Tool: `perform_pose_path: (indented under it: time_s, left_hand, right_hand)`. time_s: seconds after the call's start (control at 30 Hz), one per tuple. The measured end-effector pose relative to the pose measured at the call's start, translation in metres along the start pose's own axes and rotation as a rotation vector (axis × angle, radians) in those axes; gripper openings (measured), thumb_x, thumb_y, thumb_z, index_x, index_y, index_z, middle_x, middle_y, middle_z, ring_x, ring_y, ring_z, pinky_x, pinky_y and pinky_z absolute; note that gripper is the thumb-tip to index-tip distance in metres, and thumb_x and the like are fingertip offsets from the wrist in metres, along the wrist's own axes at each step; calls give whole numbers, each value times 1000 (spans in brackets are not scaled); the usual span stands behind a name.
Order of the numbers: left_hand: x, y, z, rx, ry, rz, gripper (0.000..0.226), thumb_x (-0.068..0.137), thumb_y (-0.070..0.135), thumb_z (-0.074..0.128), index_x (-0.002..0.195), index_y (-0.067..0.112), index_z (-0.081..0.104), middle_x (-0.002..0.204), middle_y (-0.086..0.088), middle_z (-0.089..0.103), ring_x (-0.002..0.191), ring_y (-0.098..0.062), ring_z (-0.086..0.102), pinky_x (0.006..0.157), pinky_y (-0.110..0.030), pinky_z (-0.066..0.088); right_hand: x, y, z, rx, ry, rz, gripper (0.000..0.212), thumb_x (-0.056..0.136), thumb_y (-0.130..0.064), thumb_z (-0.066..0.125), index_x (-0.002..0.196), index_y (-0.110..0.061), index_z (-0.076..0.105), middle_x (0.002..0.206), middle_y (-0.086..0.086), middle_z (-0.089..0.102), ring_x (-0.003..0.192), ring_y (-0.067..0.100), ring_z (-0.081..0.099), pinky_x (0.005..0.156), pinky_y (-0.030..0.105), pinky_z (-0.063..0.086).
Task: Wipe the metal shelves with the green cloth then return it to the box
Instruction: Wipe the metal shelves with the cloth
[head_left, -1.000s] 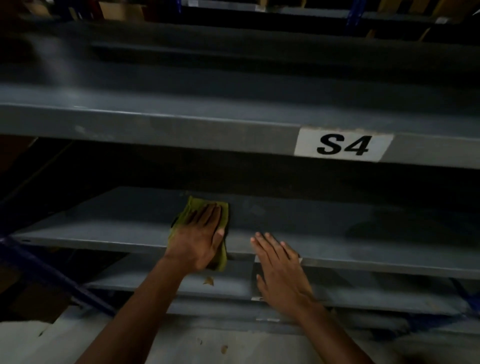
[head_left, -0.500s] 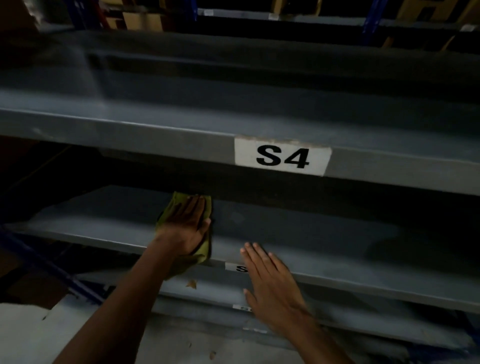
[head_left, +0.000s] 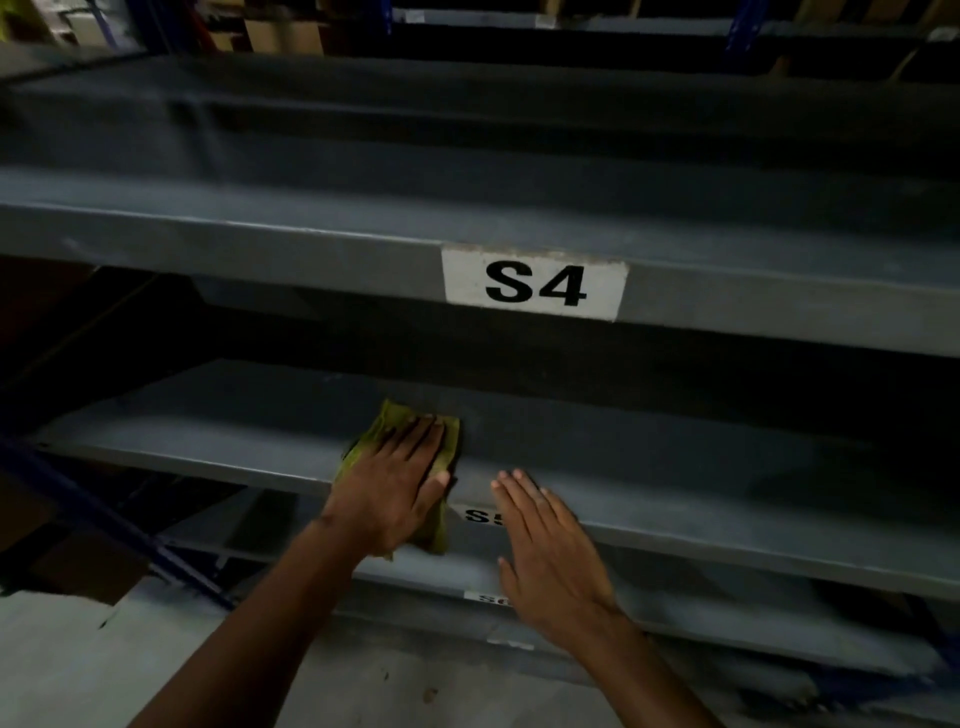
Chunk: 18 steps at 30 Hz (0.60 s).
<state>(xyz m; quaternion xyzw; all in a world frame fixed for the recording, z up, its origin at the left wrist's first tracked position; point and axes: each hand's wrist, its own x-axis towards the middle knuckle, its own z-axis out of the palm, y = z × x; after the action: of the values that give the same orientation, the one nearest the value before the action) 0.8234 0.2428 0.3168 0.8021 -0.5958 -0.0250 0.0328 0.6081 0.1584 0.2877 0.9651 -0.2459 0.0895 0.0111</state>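
Left hand (head_left: 390, 486) flat, fingers extended, pressing crumpled green cloth (head_left: 402, 457) onto grey metal shelf (head_left: 675, 467) below white "S4" label (head_left: 534, 283); cloth overhanging front edge. Right hand (head_left: 550, 551) open, palm down, empty, beside the left.

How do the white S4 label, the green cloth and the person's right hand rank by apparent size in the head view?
1. White S4 label, largest.
2. Right hand, though it is nearer the camera, so unsure.
3. Green cloth, smallest showing; the left hand covers much of it.

White S4 label (head_left: 534, 283); blue diagonal brace (head_left: 104, 519) at left; pale floor (head_left: 78, 665); cardboard boxes (head_left: 283, 34) beyond
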Motion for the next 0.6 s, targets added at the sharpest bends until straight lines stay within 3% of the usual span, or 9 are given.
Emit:
perform_pose_path:
  time_s: [0.07,0.2,0.37,0.53,0.6]
  left_hand:
    - [-12,-8,-5,-14,12,40,77,88,65,-4,150,19,2,159,-1,3,145,-15,0,119,-39,4]
    - [-8,-28,-9,-12,17,-8,83,86,68,-7,150,17,6,158,-2,7,146,-17,4,119,-37,6]
    - [19,-22,-5,45,40,-121,90,79,70,-17,149,17,3,158,-2,5,146,-20,6,119,-41,6]
    - [36,0,-4,53,111,-131,88,86,66,-7,149,10,20,156,-10,19,143,-28,22,114,-36,3]
    - [41,19,-5,40,106,-130,82,87,62,-4,150,12,13,157,-8,11,145,-26,15,113,-34,-3]
  right_hand:
    - [-8,9,4,17,7,81,93,71,-45,68,145,-9,25,152,9,28,140,22,24,116,41,20]
    - [-17,20,11,20,-10,135,97,68,-45,71,144,-8,24,151,10,25,139,26,23,116,40,1]
    - [-13,18,20,35,-9,128,100,66,-45,71,144,-6,21,150,13,33,138,28,25,111,44,9]
    - [-14,18,17,22,-14,127,102,67,-43,69,144,-4,17,149,15,36,138,30,24,114,44,2]
    - [-14,17,16,23,-31,127,100,68,-41,68,145,-4,17,150,15,36,138,30,23,115,43,-3]
